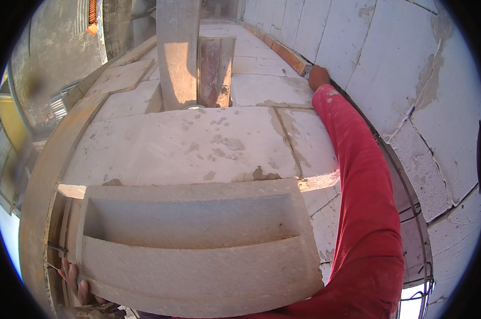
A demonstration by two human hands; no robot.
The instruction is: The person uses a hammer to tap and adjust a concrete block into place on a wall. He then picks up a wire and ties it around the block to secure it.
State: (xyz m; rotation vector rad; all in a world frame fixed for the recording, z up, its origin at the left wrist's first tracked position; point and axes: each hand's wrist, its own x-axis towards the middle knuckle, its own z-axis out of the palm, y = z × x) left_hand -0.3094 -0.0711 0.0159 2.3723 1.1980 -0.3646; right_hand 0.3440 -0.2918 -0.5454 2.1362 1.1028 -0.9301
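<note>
A grey concrete block with a long recessed slot lies close in front of me, over the near part of the pale block surface. Fingers of my left hand curl against its lower left side; the palm is hidden. My right arm, in a red sleeve, stretches far forward past the block's right side. At its end my right hand is closed beside the near end of a long orange-brown strip. What its fingers hold, if anything, is hidden.
A grey post stands upright ahead, with a stained board against it. On the right rises a white block wall, with a dark gap and wires along its foot. Wooden boards edge the left side, where there is a drop.
</note>
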